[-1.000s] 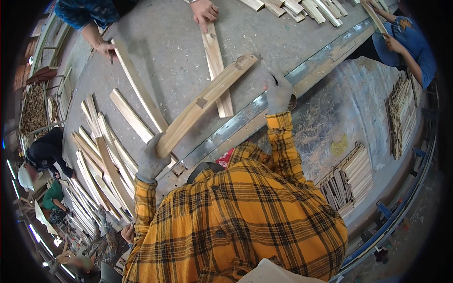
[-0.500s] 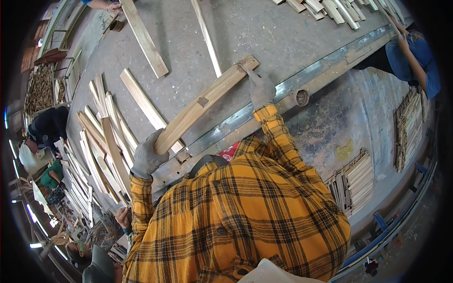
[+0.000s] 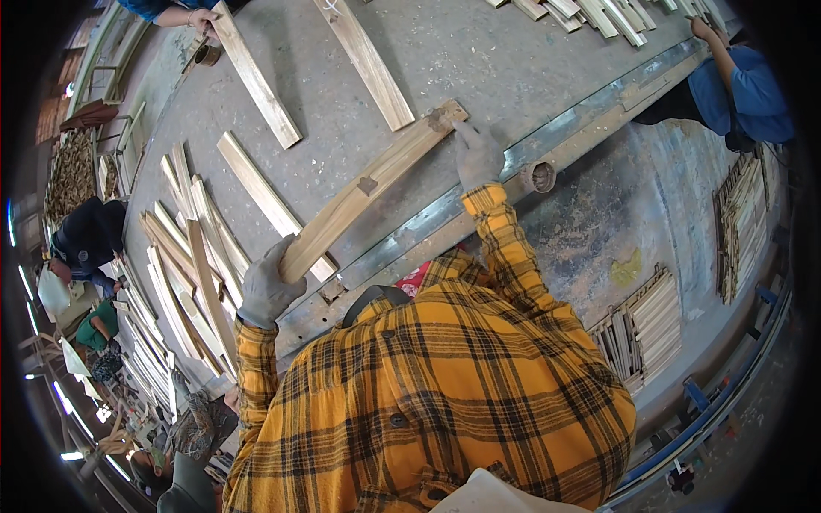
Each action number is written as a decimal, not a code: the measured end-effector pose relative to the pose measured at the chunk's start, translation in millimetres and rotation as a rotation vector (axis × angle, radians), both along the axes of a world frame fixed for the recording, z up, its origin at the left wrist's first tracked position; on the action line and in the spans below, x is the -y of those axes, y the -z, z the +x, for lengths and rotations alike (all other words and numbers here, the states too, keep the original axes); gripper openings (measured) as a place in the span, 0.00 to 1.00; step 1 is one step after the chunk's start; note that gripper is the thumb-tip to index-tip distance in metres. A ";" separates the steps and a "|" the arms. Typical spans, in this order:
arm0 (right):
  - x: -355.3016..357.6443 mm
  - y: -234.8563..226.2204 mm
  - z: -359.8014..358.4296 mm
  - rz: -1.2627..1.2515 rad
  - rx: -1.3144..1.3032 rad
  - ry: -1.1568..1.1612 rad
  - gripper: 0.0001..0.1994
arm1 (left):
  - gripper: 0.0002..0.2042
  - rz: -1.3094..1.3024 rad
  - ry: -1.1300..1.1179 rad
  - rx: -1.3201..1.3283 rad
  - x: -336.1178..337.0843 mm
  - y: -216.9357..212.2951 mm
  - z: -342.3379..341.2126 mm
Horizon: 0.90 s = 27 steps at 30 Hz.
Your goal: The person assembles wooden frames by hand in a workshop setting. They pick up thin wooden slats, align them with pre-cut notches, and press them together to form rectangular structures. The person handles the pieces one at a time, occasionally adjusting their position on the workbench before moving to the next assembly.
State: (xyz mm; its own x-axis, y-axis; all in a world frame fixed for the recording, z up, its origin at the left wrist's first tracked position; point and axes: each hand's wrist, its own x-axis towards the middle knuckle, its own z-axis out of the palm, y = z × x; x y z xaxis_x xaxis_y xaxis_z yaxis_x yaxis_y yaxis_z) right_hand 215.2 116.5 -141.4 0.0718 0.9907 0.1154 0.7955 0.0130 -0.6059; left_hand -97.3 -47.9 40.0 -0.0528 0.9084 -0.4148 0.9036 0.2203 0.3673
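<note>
I have a long curved wooden piece [image 3: 368,190] between my two gloved hands. My left hand [image 3: 267,289] is wrapped around its near end, grey knit fingers [image 3: 275,259] closed over the top face, close to the front edge of the workbench [image 3: 513,68]. My right hand [image 3: 475,154] meets the far end: the fingertips press on the end's upper side, partly bent, with the palm off the wood; whether the thumb hooks underneath I cannot tell. The piece runs slantwise over the bench top, from the front edge up toward the middle, and seems to lie on or just over the surface.

The piece is pale raw timber, gently bowed along its length, flat-faced, with a small square notch about midway and a rough, darker, chipped patch at the far end. The bench top is grey and dusty, speckled and scuffed, and a dull metal rail [image 3: 445,218] lines its front edge, with a short round tube end [image 3: 540,176] sticking out below my right wrist.

A straight flat board [image 3: 272,203] lies beside my piece, passing under its near end. Two more straight boards [image 3: 366,61] lie further in. Toward the left end sits a loose heap of curved slats [image 3: 184,248]. My sleeves are yellow and dark plaid.
</note>
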 end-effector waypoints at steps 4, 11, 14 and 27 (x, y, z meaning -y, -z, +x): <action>-14.1 -3.4 1.2 -0.034 0.124 0.010 0.10 | 0.29 0.096 0.056 -0.071 0.5 5.8 0.4; 1.7 -0.5 10.5 -0.038 -0.090 -0.024 0.11 | 0.31 0.037 0.022 -0.015 -1.9 3.5 1.2; -7.5 7.8 12.2 -0.019 -0.013 0.029 0.11 | 0.31 0.016 0.014 0.008 -5.6 2.7 1.1; -12.6 14.2 8.2 -0.004 0.096 0.039 0.11 | 0.31 0.015 0.007 0.059 -10.5 5.2 3.8</action>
State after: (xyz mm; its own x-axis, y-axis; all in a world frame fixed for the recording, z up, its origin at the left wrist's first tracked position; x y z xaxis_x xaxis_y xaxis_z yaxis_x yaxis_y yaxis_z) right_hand 223.4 129.1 -155.6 0.0994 0.9879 0.1193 0.8497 -0.0219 -0.5268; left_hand -93.5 -37.5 34.8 -0.0224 0.9146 -0.4037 0.8820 0.2083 0.4228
